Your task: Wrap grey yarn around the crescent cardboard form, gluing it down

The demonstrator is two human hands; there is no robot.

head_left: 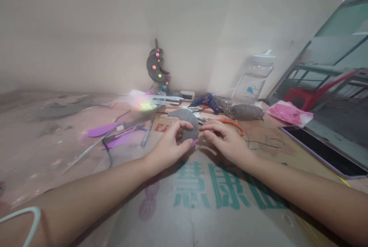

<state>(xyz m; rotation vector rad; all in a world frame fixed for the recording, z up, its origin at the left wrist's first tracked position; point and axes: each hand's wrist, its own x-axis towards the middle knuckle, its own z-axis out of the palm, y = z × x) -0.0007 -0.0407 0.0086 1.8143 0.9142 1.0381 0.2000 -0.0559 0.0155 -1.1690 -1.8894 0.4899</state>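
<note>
My left hand (pixel 169 145) is closed around a grey crescent-shaped piece (pixel 186 122), thumb on top and fingers beneath. A bit of purple shows at the piece's lower edge. My right hand (pixel 225 139) rests just to its right, fingers curled together, fingertips touching the piece's right edge. Both hands sit on a flattened cardboard sheet (pixel 207 201) with green printed characters.
A blue glue gun (pixel 207 102), orange-handled scissors (pixel 232 124), purple cut-outs (pixel 102 130), pens and glue sticks lie behind the hands. A finished grey moon with coloured balls (pixel 156 66) leans on the wall. A clear jar (pixel 254 80), pink bag (pixel 289 112) and tablet (pixel 324 149) are at right.
</note>
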